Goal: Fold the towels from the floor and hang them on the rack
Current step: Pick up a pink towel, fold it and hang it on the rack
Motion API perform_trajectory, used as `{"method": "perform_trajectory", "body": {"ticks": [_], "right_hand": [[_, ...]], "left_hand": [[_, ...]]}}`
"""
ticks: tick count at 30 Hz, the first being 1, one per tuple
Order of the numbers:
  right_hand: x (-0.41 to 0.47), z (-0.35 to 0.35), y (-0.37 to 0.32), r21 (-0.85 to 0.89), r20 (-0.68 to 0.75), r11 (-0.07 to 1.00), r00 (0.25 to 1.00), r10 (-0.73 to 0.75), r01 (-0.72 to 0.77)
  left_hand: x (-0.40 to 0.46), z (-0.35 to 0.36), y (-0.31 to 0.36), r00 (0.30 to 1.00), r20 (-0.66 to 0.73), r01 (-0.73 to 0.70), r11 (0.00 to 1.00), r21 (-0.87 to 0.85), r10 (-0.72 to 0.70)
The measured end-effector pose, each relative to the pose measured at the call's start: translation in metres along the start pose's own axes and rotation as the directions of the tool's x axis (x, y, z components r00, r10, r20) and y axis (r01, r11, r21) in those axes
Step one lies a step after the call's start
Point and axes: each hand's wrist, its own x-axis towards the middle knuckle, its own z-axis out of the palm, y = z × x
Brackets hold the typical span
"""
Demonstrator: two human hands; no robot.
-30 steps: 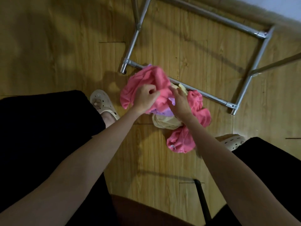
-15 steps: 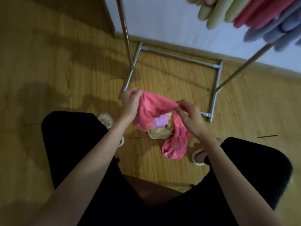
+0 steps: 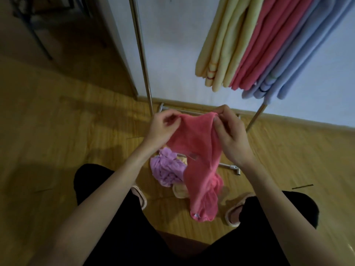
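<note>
A pink towel (image 3: 199,160) hangs between my hands above the floor, its lower end drooping near my feet. My left hand (image 3: 162,127) pinches its upper left edge. My right hand (image 3: 228,131) pinches the upper right corner with fingers curled. Under it on the wooden floor lie a purple towel (image 3: 167,169) and a cream towel (image 3: 179,191), partly hidden by the pink one. The metal rack (image 3: 143,60) stands ahead, with yellow (image 3: 224,45), pink (image 3: 257,48) and blue towels (image 3: 292,60) hanging from its top at the upper right.
The rack's base bars (image 3: 233,167) lie on the floor just behind the pile. A white wall (image 3: 172,45) rises behind the rack. My feet in light slippers (image 3: 235,214) stand on either side of the pile. A dark table leg (image 3: 38,41) shows at the upper left.
The pink towel has been lifted off the pile and spread between both hands. The view has tilted up, bringing the hanging towels and wall into sight.
</note>
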Motion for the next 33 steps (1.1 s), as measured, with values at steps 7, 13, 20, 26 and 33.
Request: {"method": "perform_trajectory", "body": {"ticks": [7,13,20,26,33], "right_hand": [[0.011,-0.014,-0.028,0.099,-0.054,0.995,0.999,0.007,-0.002],[0.013,-0.029,-0.036,0.331,-0.106,0.933,0.976,0.188,-0.144],[0.009,-0.027,-0.037,0.367,-0.142,0.915,0.962,0.234,-0.169],[0.004,-0.020,-0.034,0.372,-0.137,0.907,0.954,0.266,-0.199],[0.008,-0.013,-0.025,0.276,-0.104,0.939,0.966,0.238,-0.202]], "left_hand": [[-0.015,0.004,0.003,0.990,0.133,-0.063,0.997,0.048,0.056],[-0.049,0.015,0.000,0.942,0.330,-0.106,0.987,0.123,0.060],[-0.074,0.024,0.011,0.872,0.464,-0.236,0.965,0.117,0.157],[-0.078,0.015,0.014,0.923,0.337,-0.231,0.968,0.102,0.185],[-0.062,-0.013,0.048,0.954,0.079,-0.293,0.956,0.032,0.290]]}}
